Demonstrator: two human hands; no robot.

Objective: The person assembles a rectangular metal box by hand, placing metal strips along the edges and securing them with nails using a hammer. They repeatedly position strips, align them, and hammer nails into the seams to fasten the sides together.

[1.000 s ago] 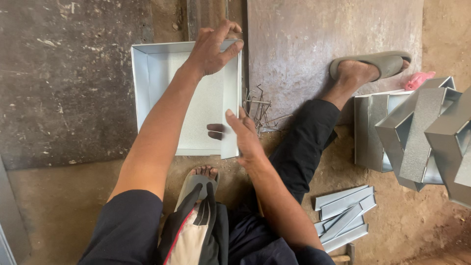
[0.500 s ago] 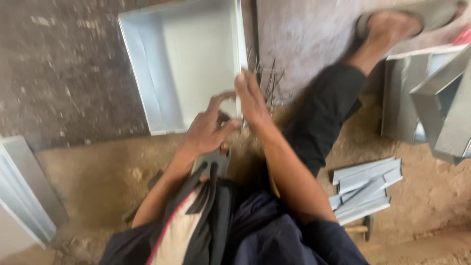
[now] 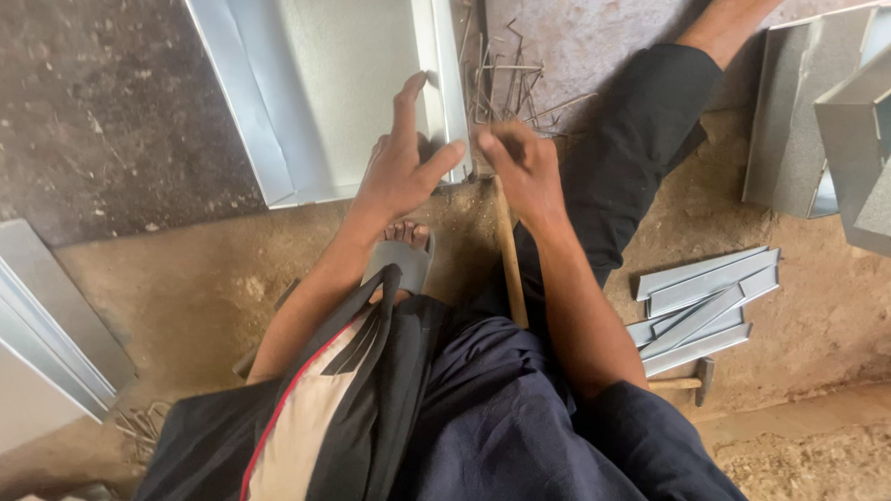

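A shallow sheet-metal tray (image 3: pixel 269 139) with folded rims lies on the floor in front of me. My left hand (image 3: pixel 399 172) rests on its near right corner, fingers spread, the forefinger along the right rim. Just to the right, my right hand (image 3: pixel 522 167) is closed around the top of a wooden handle (image 3: pixel 509 264) that runs down toward my lap. The handle's head is hidden under the hand. A loose pile of thin metal rods (image 3: pixel 506 79) lies right behind both hands.
My sandalled foot (image 3: pixel 401 249) sits below the tray corner. Flat metal strips (image 3: pixel 705 306) are stacked at right, with a small hammer (image 3: pixel 694 382) below them. Folded metal pieces (image 3: pixel 835 121) stand at upper right, and sheet panels (image 3: pixel 46 334) lie at left.
My left hand came back from the tray's far rim to its near right corner. My right hand left the tray edge and closed on the wooden handle. The view moved closer.
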